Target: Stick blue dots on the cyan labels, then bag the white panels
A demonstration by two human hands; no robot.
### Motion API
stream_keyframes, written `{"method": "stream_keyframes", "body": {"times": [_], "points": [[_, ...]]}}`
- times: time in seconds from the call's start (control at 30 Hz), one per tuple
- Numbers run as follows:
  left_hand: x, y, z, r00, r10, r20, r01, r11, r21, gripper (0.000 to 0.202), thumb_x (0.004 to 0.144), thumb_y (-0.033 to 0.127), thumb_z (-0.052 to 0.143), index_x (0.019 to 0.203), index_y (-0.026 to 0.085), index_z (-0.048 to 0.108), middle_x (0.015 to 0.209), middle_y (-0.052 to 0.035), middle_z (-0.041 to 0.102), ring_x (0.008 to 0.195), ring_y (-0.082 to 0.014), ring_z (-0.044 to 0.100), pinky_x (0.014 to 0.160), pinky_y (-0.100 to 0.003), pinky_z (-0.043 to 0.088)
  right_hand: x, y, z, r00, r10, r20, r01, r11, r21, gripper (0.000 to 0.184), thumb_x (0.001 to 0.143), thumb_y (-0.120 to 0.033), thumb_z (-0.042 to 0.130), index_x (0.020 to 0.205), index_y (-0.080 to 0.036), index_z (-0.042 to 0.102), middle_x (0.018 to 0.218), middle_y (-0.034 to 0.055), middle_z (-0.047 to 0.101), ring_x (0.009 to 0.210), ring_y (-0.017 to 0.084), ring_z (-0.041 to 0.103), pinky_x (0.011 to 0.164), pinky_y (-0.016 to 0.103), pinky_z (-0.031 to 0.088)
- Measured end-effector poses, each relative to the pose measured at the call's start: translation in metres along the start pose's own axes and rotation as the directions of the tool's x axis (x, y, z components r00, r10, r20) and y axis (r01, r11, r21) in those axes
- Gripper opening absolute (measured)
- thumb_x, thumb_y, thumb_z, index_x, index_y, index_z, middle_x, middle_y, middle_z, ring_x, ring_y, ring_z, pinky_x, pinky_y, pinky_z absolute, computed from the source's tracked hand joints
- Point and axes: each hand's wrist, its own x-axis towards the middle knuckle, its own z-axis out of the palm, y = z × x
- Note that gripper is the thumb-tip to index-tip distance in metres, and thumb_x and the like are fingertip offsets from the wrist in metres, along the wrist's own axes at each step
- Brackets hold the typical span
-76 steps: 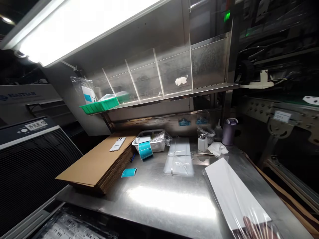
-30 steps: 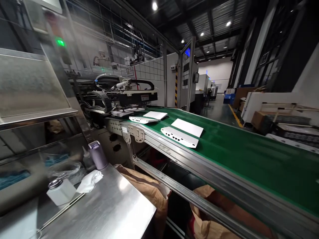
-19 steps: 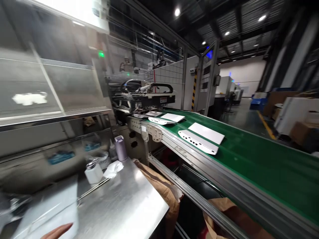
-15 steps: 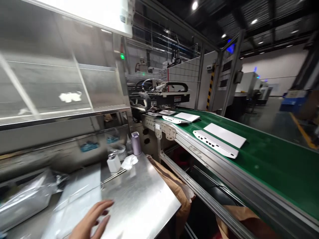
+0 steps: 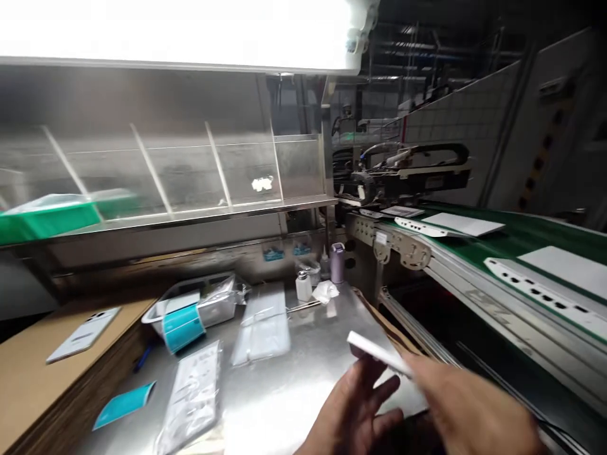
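A thin white panel (image 5: 379,352) is tilted nearly edge-on to me in the lower right. My left hand (image 5: 351,404) is under its near side, fingers curled up against it. Gripping the panel's right end is my right hand (image 5: 478,407), smeared by motion and with its fingertips mostly hidden. Both hands are over the right edge of the metal table (image 5: 265,404), beside the conveyor. Similar white panels with port cutouts, such as this panel (image 5: 545,292), lie on the green belt (image 5: 509,243).
A clear plastic bag (image 5: 263,325), a white pump bottle (image 5: 303,287), a crumpled tissue (image 5: 326,292) and a purple container (image 5: 337,263) stand on the table. Further left are a plastic tray (image 5: 218,309), blue film pieces (image 5: 124,404) and a white phone-like slab (image 5: 84,335) on cardboard.
My view has swung left, bringing the tray and cardboard into sight. My left hand, open over the table before, is at the white panel, and my right hand has come into view holding it.
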Motion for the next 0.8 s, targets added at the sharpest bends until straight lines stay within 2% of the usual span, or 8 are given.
{"method": "stream_keyframes", "body": {"times": [0.1, 0.23, 0.33, 0.43, 0.5, 0.57, 0.67, 0.8], "points": [[-0.005, -0.003, -0.021, 0.992, 0.055, -0.110, -0.073, 0.983, -0.167, 0.071, 0.086, 0.066, 0.043, 0.133, 0.013, 0.052, 0.140, -0.0165, 0.050, 0.129, -0.0320, 0.046, 0.106, -0.040, 0.036, -0.011, -0.051, 0.052, 0.993, -0.101, -0.067, 0.107, 0.989, 0.099, 0.026, 0.093, -0.013, 0.045, 0.107, -0.015, 0.067, 0.105, 0.0061, 0.072, 0.102, 0.018, 0.066, 0.090, 0.029, 0.052], [-0.014, 0.000, -0.037, 0.967, -0.076, -0.245, 0.011, 0.967, -0.256, 0.078, 0.088, 0.066, 0.035, 0.125, 0.002, 0.057, 0.124, -0.0222, 0.061, 0.121, -0.0334, 0.054, 0.106, -0.042, 0.038, -0.023, -0.085, 0.090, 0.956, -0.279, 0.088, 0.269, 0.957, 0.108, 0.038, 0.094, -0.034, 0.048, 0.121, -0.011, 0.062, 0.125, 0.0094, 0.063, 0.119, 0.023, 0.056, 0.100, 0.035, 0.049], [-0.022, 0.003, -0.051, 0.924, -0.018, -0.381, -0.073, 0.972, -0.222, 0.073, 0.089, 0.064, 0.038, 0.129, 0.004, 0.054, 0.121, -0.0200, 0.064, 0.117, -0.0318, 0.058, 0.104, -0.042, 0.040, -0.038, -0.055, 0.097, 0.931, -0.289, 0.224, 0.271, 0.957, 0.107, 0.063, 0.092, -0.052, 0.047, 0.136, -0.007, 0.050, 0.140, 0.0143, 0.050, 0.131, 0.028, 0.045, 0.106, 0.043, 0.043], [-0.032, 0.008, -0.069, 0.864, 0.007, -0.504, -0.101, 0.982, -0.161, 0.071, 0.088, 0.063, 0.043, 0.133, 0.009, 0.050, 0.118, -0.0182, 0.067, 0.112, -0.0319, 0.062, 0.101, -0.046, 0.043, -0.073, 0.014, 0.094, 0.899, 0.122, 0.421, -0.134, 0.991, -0.001, 0.065, 0.094, -0.050, 0.042, 0.146, -0.011, 0.035, 0.150, 0.0132, 0.036, 0.138, 0.031, 0.033, 0.111, 0.055, 0.032], [-0.038, 0.010, -0.078, 0.826, -0.006, -0.564, -0.083, 0.988, -0.131, 0.073, 0.086, 0.065, 0.046, 0.133, 0.009, 0.049, 0.115, -0.0191, 0.068, 0.109, -0.0328, 0.063, 0.099, -0.047, 0.045, -0.097, 0.059, 0.091, 0.694, 0.543, 0.472, -0.557, 0.821, -0.125, 0.068, 0.094, -0.055, 0.034, 0.142, -0.006, 0.043, 0.147, 0.0173, 0.039, 0.137, 0.035, 0.032, 0.109, 0.059, 0.031], [-0.042, 0.010, -0.084, 0.813, -0.033, -0.581, -0.052, 0.990, -0.128, 0.076, 0.084, 0.067, 0.046, 0.132, 0.008, 0.050, 0.114, -0.0201, 0.068, 0.108, -0.0335, 0.064, 0.097, -0.047, 0.047, -0.109, 0.082, 0.086, 0.439, 0.713, 0.547, -0.819, 0.568, -0.082, 0.073, 0.092, -0.061, 0.034, 0.139, -0.007, 0.047, 0.144, 0.0171, 0.044, 0.135, 0.035, 0.036, 0.111, 0.056, 0.030], [-0.042, 0.004, -0.089, 0.842, -0.106, -0.529, 0.029, 0.988, -0.152, 0.079, 0.083, 0.071, 0.043, 0.129, 0.007, 0.052, 0.112, -0.0211, 0.068, 0.107, -0.0343, 0.064, 0.095, -0.047, 0.048, -0.093, 0.071, 0.074, 0.163, 0.567, 0.807, -0.987, 0.100, 0.129, 0.069, 0.090, -0.065, 0.035, 0.140, -0.019, 0.047, 0.136, 0.0119, 0.054, 0.124, 0.032, 0.050, 0.104, 0.050, 0.042], [-0.038, 0.000, -0.094, 0.859, -0.150, -0.489, 0.116, 0.988, -0.100, 0.084, 0.082, 0.075, 0.037, 0.124, 0.005, 0.055, 0.111, -0.0223, 0.068, 0.108, -0.0351, 0.064, 0.094, -0.048, 0.049, -0.054, 0.033, 0.057, 0.000, 0.194, 0.981, -0.902, -0.424, 0.084, 0.059, 0.087, -0.058, 0.052, 0.133, -0.020, 0.053, 0.128, 0.0097, 0.061, 0.117, 0.030, 0.057, 0.095, 0.038, 0.051]]}}
